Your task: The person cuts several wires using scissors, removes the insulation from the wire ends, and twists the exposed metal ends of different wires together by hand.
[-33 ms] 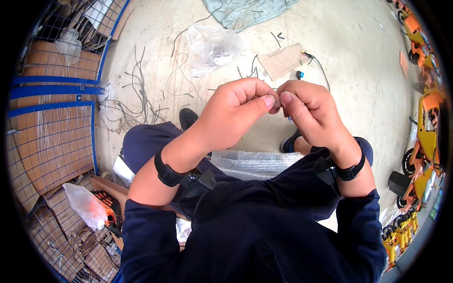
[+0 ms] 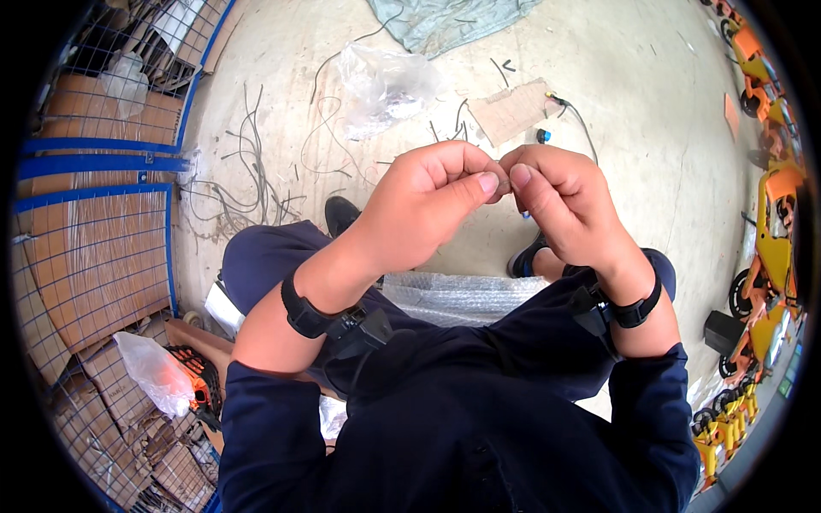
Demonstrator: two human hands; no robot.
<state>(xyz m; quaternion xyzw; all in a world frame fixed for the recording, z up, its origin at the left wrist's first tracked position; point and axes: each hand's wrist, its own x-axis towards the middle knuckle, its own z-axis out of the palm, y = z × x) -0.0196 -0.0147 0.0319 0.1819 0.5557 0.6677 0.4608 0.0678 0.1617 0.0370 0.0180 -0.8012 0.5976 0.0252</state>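
Note:
My left hand [image 2: 432,195] is closed in a pinch, thumb pressed against the curled index finger. Fingertip to fingertip with it, my right hand [image 2: 564,201] is pinched too. Whatever lies between the fingertips is too small and covered to make out. Both hands are held up over the floor, above my spread knees. Past the right hand lie a piece of cardboard [image 2: 508,113], a black cable [image 2: 585,128] with a yellowish end, and a small blue-and-black part [image 2: 543,136].
Loose dark cables [image 2: 256,162] and a clear plastic bag [image 2: 389,81] lie on the floor ahead. At the left stands a blue mesh cage [image 2: 103,256] with cardboard inside. Yellow and orange wheeled machines [image 2: 780,192] line the right side. Bubble wrap [image 2: 462,295] lies between my legs.
The fingertips of both hands have shifted very slightly where they meet. Nothing else has visibly moved.

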